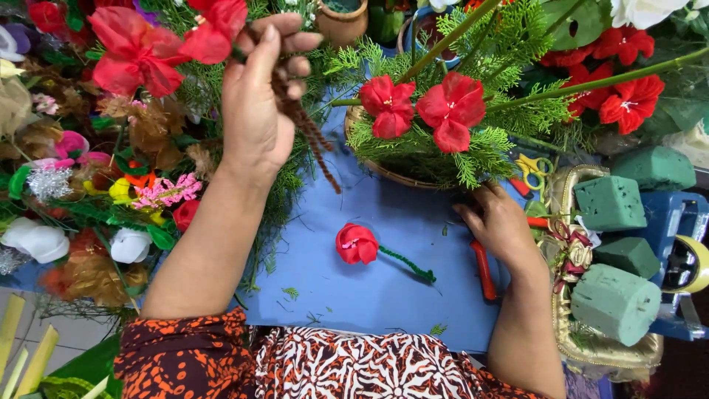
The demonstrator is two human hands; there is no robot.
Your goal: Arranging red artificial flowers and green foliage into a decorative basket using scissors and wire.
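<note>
My left hand (260,89) is raised over the left of the blue table (369,214). Its fingers pinch a red cloth flower (214,33) whose brown twisted stem (310,140) hangs down below the hand. My right hand (502,225) rests on the table at the right, beside a red-handled tool (484,270), just under a wicker basket (384,168) filled with green fern sprigs and red flowers (425,107). A single red flower with a green stem (358,244) lies loose on the table between my hands.
A heap of mixed artificial flowers and greenery (96,162) fills the left side. At the right, green foam blocks (617,303) sit in a gold tray (591,355), with scissors (533,166) and a tape roll (690,266) nearby. A brown pot (341,26) stands at the back.
</note>
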